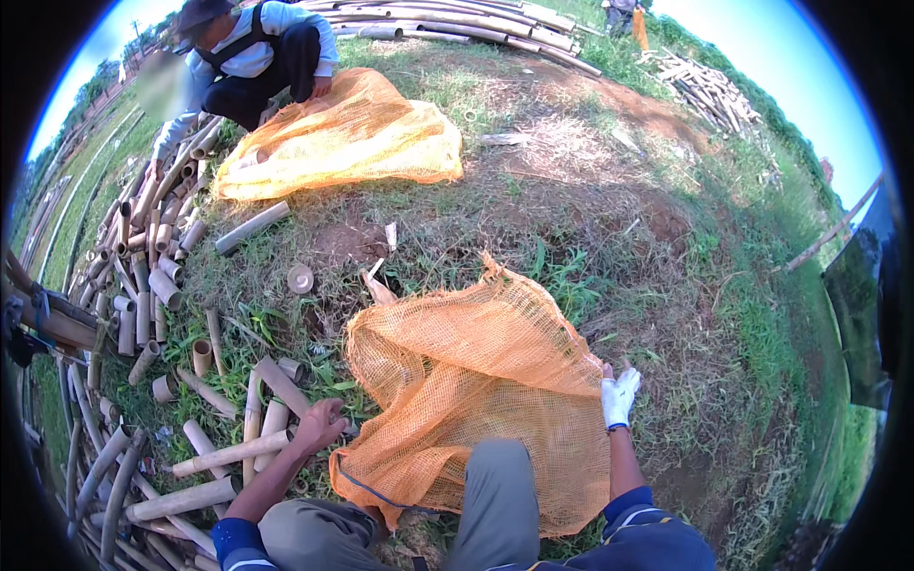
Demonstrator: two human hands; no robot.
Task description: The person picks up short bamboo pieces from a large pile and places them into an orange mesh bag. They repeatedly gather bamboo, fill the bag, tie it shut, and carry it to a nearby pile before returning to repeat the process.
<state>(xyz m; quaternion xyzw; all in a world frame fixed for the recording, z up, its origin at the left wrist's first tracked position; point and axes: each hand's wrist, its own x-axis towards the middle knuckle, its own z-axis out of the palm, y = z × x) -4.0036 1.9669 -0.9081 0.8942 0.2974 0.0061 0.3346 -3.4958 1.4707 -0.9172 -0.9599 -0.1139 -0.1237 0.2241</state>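
Observation:
A large orange mesh sack point(476, 381) is spread on the ground in front of my knees. My right hand point(620, 396), in a white glove, pinches the sack's right edge. At the sack's left side my bare left hand point(322, 425) has its fingers curled at the lower end of a short bamboo piece point(280, 384), which slants up and left from it; the palm is hidden. A dark cord point(381, 493) runs along the sack's near left edge.
Cut bamboo pieces point(164, 285) are heaped along the left side. Ahead, a crouching person point(271, 71) reaches toward the heap beside another orange sack point(352, 138). Long bamboo poles point(457, 19) lie behind. A bamboo stack point(705, 86) is far right. Grass and soil lie at right.

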